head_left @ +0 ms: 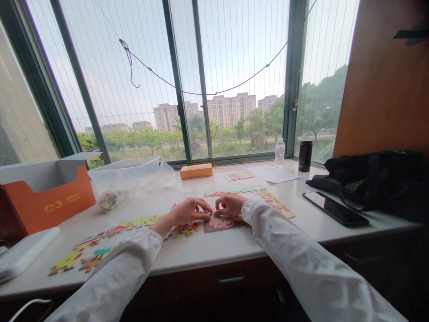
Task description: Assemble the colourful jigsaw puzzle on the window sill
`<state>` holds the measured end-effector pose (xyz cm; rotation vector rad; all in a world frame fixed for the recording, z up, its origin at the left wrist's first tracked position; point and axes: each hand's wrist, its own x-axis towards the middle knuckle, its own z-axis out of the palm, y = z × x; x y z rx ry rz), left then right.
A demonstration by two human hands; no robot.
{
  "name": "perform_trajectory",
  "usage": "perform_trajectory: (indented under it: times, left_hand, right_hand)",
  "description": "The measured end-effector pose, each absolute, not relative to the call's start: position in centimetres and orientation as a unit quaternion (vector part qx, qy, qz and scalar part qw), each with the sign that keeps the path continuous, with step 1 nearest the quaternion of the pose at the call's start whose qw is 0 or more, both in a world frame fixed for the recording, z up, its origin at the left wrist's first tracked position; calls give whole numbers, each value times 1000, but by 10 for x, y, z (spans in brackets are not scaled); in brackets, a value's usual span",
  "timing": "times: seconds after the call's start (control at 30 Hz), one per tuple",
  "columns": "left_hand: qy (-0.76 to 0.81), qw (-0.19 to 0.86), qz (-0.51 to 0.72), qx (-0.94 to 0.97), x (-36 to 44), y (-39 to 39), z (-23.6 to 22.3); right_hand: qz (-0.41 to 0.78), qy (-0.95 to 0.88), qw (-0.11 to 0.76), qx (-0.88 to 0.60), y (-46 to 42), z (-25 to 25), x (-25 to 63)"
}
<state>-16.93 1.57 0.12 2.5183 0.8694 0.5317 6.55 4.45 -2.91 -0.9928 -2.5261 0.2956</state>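
Note:
Both hands meet over the left part of a partly assembled jigsaw puzzle, whose top, right and lower-left parts show. My left hand reaches in from the left, thumb and fingers pinched at the puzzle's left edge. Just across from it, my right hand is curled, its thumb and index finger close together above a pink round pattern. Whatever lies between the fingertips is too small to make out. Loose puzzle pieces lie below and beside my left hand, and more pieces spread to the left.
An orange box, a clear plastic bin and a bag of pieces stand left. Behind are a yellow box, a picture card, paper, a bottle and a black tumbler. A tablet and black bag lie right.

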Motion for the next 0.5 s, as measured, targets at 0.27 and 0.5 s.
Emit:
perform_trajectory:
  times: [0.27,0.5]
  left_hand:
    - [316,220,193,903,-169,17,-1]
    - [335,213,200,896,-170,19,-4]
  right_hand:
    - [108,-910,216,-337,44,-28,63]
    - [124,-912,214,-329,40,-27,60]
